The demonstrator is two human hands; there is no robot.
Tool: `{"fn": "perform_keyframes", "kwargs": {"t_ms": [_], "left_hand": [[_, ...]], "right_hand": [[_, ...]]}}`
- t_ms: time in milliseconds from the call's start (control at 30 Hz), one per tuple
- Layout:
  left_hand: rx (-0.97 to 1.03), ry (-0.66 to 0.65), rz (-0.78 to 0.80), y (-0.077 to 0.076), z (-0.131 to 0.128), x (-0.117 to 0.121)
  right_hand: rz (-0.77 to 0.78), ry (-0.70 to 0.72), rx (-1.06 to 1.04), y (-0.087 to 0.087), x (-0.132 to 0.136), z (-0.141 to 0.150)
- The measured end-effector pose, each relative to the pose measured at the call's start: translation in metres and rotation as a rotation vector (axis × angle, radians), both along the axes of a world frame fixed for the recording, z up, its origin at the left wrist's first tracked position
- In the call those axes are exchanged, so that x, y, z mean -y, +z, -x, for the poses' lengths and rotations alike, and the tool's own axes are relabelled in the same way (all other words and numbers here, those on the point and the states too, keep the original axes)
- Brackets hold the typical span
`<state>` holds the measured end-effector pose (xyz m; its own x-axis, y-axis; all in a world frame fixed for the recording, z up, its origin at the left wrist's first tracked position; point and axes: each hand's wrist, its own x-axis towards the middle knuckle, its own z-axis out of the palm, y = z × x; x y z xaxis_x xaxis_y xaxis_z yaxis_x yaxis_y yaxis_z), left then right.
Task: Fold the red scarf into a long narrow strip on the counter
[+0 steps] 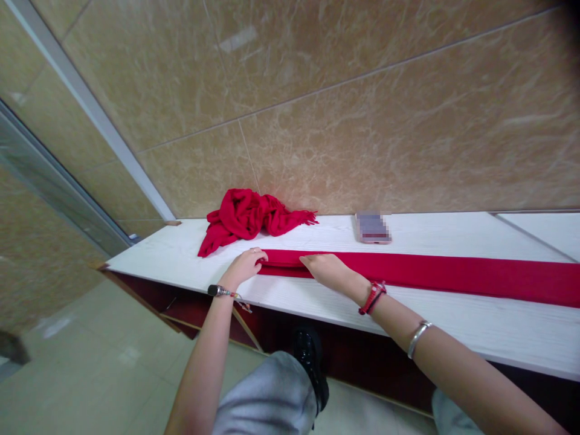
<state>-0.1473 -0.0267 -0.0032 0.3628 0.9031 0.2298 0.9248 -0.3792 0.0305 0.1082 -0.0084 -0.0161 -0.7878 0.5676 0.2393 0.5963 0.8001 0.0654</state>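
A long red scarf (453, 275), folded into a narrow strip, runs along the white cabinet top (435, 232) and out of view at the right. My left hand (244, 267) is closed on the strip's left end, with its fingers curled at the edge. Farther right, my right hand (330, 270) grips the same strip, thumb and fingers pressed together. Between the two hands the cloth shows a loose fold. Behind my left hand lies a second red scarf (247, 212), crumpled, its fringe pointing right.
A phone (372, 228) with a blurred screen lies near the wall. Marbled tiles (408, 133) rise directly behind the cabinet top. Open dark compartments (362, 356) are below its front edge, and a black shoe (310, 365) is near them.
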Motion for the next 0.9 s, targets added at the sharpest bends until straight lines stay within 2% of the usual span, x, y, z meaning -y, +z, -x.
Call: {"fn": "perform_keyframes", "kwargs": {"t_ms": [167, 267, 500, 600, 700, 800, 900], "left_hand": [[-0.044, -0.018, 0.124, -0.002, -0.001, 0.0], [-0.033, -0.024, 0.145, -0.004, -0.002, -0.001], [0.126, 0.002, 0.007, 0.008, 0.001, 0.006], [0.069, -0.041, 0.121, 0.008, 0.001, 0.008], [-0.006, -0.06, 0.228, 0.002, 0.002, 0.007], [-0.02, -0.042, 0.229, -0.002, 0.003, 0.005], [-0.03, -0.024, 0.21, -0.002, 0.004, 0.005]], "right_hand": [[-0.006, 0.137, 0.015, -0.007, -0.001, -0.008], [-0.036, 0.169, 0.03, -0.009, 0.0, -0.01], [0.003, -0.019, -0.077, 0.003, 0.004, -0.013], [0.014, 0.149, -0.066, -0.002, 0.003, -0.016], [-0.019, 0.308, -0.021, -0.013, 0.0, -0.017], [-0.075, 0.299, -0.012, -0.018, -0.002, -0.017], [-0.115, 0.26, -0.018, -0.015, -0.003, -0.016]]}}
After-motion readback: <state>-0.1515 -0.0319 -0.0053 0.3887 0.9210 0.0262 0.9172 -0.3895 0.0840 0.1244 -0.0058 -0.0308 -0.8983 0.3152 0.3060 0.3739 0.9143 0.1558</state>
